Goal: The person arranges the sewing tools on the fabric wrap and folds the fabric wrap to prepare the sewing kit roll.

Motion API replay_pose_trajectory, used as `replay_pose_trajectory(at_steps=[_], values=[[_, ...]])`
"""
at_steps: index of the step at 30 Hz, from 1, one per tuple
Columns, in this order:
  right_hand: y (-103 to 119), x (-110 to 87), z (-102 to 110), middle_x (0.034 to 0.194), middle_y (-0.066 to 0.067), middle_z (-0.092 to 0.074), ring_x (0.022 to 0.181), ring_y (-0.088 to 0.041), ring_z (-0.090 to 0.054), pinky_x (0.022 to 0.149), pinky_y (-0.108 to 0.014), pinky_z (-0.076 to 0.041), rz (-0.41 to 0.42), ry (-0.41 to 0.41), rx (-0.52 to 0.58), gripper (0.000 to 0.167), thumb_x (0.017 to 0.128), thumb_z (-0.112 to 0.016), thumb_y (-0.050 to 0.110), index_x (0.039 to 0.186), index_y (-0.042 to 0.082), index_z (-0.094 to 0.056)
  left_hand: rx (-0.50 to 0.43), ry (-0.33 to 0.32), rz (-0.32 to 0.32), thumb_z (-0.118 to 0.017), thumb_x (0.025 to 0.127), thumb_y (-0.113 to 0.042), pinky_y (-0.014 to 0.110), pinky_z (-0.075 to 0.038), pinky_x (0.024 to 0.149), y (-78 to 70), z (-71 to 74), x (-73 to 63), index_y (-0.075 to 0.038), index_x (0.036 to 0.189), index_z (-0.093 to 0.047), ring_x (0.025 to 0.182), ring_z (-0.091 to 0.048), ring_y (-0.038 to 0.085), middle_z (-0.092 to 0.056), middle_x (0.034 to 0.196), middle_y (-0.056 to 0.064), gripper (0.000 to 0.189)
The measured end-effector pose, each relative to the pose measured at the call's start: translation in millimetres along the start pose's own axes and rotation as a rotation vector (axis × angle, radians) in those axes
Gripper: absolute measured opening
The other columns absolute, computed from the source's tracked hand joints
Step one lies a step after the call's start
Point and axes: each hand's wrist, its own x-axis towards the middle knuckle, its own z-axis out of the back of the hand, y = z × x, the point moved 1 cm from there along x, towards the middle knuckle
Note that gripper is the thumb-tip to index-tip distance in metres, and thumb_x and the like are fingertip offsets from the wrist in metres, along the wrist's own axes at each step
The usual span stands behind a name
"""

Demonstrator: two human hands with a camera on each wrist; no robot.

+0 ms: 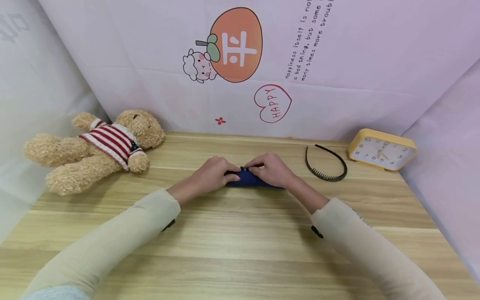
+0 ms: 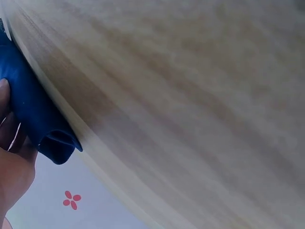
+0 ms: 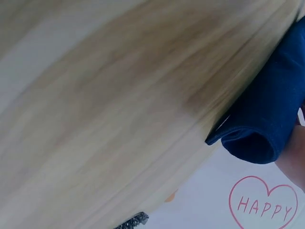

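Rolled dark blue cloth (image 1: 247,179) lies on the light wooden table (image 1: 240,233), near the middle, and it sits directly between the two hands. Left hand (image 1: 211,175) covers the left end of this roll, with the fingers curled over the top of it. Right hand (image 1: 271,170) covers the right end in the same manner, and the fingertips of both hands nearly meet above the cloth. Both hands hold the roll against the table. In the left wrist view the folded end of the blue cloth (image 2: 33,114) appears beside the fingers (image 2: 7,129), and in the right wrist view the rolled end (image 3: 267,124) shows its curl on the wood.

I count one blue cloth and two hands. Elsewhere there is one brown teddy bear in a red and white striped sweater (image 1: 93,150), lying at the far left of the table. One black plastic toothed headband (image 1: 325,164) lies to the right of the hands, and one yellow rectangular alarm clock (image 1: 381,149) stands just beyond it, near the pink printed backdrop (image 1: 337,62).
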Motion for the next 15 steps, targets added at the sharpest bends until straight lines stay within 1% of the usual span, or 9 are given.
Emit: replay_pose_trajectory(at_steps=[3,7,11,15], values=[[-1.0,-1.0,0.9,0.111,-0.009,-0.075,0.108,-0.026,-0.069,0.091,-0.043,-0.056,0.037,0.032,-0.003,0.021,0.099,-0.065,0.011,0.116,0.005,-0.077,0.010,-0.011,0.013,-0.071,0.097,-0.021,0.037,-0.054,0.093,-0.8,0.4,-0.2,-0.004,0.121,-0.074,0.105,-0.070,0.021,-0.075,0.113,0.007,0.030],[-6.4,-1.9,2.0,0.114,-0.008,-0.074,0.110,-0.025,-0.068,0.093,-0.043,-0.055,0.071,0.062,0.027,0.025,0.096,-0.072,0.018,0.117,0.004,-0.076,0.011,-0.027,0.017,-0.071,0.097,-0.021,0.039,-0.053,0.092,-3.3,0.3,-0.7,-0.007,0.124,-0.070,0.101,-0.070,0.021,-0.074,0.112,0.007,0.030],[-9.6,-4.2,2.8,0.116,-0.007,-0.074,0.111,-0.023,-0.068,0.094,-0.043,-0.055,0.085,0.082,0.045,0.033,0.092,-0.078,0.024,0.118,0.005,-0.075,0.008,-0.028,0.022,-0.071,0.097,-0.021,0.040,-0.052,0.094,-5.0,-1.3,-2.0,-0.007,0.131,-0.065,0.103,-0.069,0.022,-0.075,0.113,0.007,0.038],[-9.3,-5.8,3.1,0.118,-0.008,-0.072,0.112,-0.023,-0.067,0.093,-0.043,-0.055,0.087,0.094,0.065,0.037,0.090,-0.080,0.025,0.120,0.005,-0.074,0.020,-0.017,0.028,-0.071,0.097,-0.022,0.041,-0.051,0.097,-6.8,-1.6,-3.0,-0.007,0.137,-0.063,0.109,-0.067,0.022,-0.073,0.119,0.007,0.043]])
